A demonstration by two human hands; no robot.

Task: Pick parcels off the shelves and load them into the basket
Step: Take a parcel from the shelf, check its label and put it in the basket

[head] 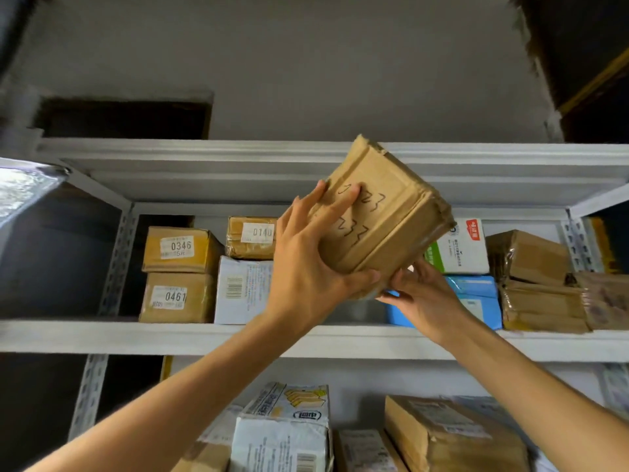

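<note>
A tilted brown cardboard parcel with handwritten numbers (384, 212) is held up in front of the white metal shelf (136, 335). The left hand (306, 267) grips it, fingers (340, 202) spread over its face, thumb beneath. The right hand (422, 291) props its lower corner with nearly straight fingers.

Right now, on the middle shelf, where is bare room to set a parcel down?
One bare patch shows on the middle shelf, between the white barcode box and the blue box, partly hidden behind the left hand, right hand and the cardboard box they hold. Beyond both boxes the shelf is crowded with stacked parcels.
</note>
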